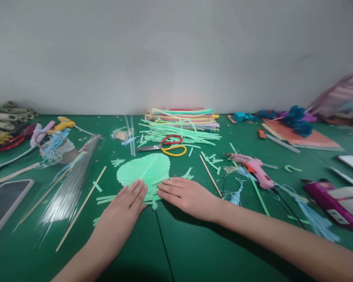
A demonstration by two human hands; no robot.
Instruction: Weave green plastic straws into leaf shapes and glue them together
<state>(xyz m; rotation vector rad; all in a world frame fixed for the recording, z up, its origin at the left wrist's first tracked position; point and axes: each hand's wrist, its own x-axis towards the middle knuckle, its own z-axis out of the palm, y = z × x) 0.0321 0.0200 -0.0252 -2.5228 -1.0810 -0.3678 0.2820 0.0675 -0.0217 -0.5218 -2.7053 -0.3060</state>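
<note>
Green straw leaf (144,169) assembled, lying on surface (194,250); left hand (126,203) and right hand (185,196) released, pressing flat; stem end unfinished, loose pieces remaining.

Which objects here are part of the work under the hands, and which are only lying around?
In use:
left hand flat on the green fan
right hand flat on its lower edge

Lying about:
scissors
pink glue gun
straw pile
wooden stick
phone
</note>
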